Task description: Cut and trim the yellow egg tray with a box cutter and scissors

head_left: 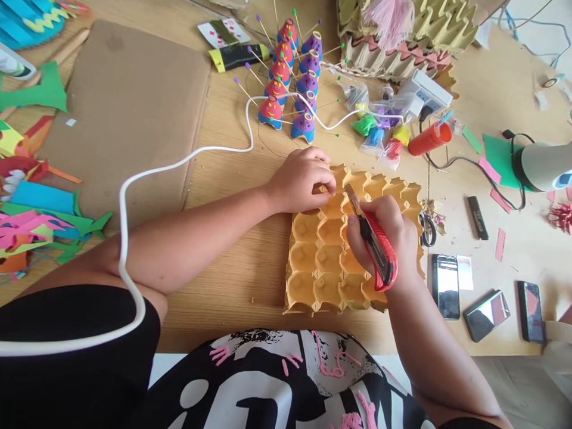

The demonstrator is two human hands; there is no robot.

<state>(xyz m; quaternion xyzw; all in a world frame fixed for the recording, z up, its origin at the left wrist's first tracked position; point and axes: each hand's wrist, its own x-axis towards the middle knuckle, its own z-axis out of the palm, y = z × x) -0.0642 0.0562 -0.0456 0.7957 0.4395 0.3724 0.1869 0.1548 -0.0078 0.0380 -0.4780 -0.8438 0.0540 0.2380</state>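
Observation:
A yellow egg carton tray (pixel 328 259) lies cups-up on the wooden table in front of me. My right hand (pixel 393 235) is closed round a red box cutter (pixel 379 253) held over the tray, its blade end pointing up and left. My left hand (pixel 306 182) rests at the tray's upper left corner with fingers curled onto its edge; the fingertips are partly hidden. Just beyond stand two rows of painted egg-cup figures, red ones (pixel 270 110) on the left and purple ones (pixel 304 124) on the right, with coloured pins sticking out.
A white cable (pixel 196 154) runs across the table and over my left arm. Cardboard (pixel 134 107) and paper scraps (pixel 40 220) lie left. Clay bags (pixel 373 134), a power strip (pixel 426 89), an orange tube (pixel 429 139), scissors (pixel 429 229) and phones (pixel 445 286) are right. Egg trays (pixel 402 56) are stacked behind.

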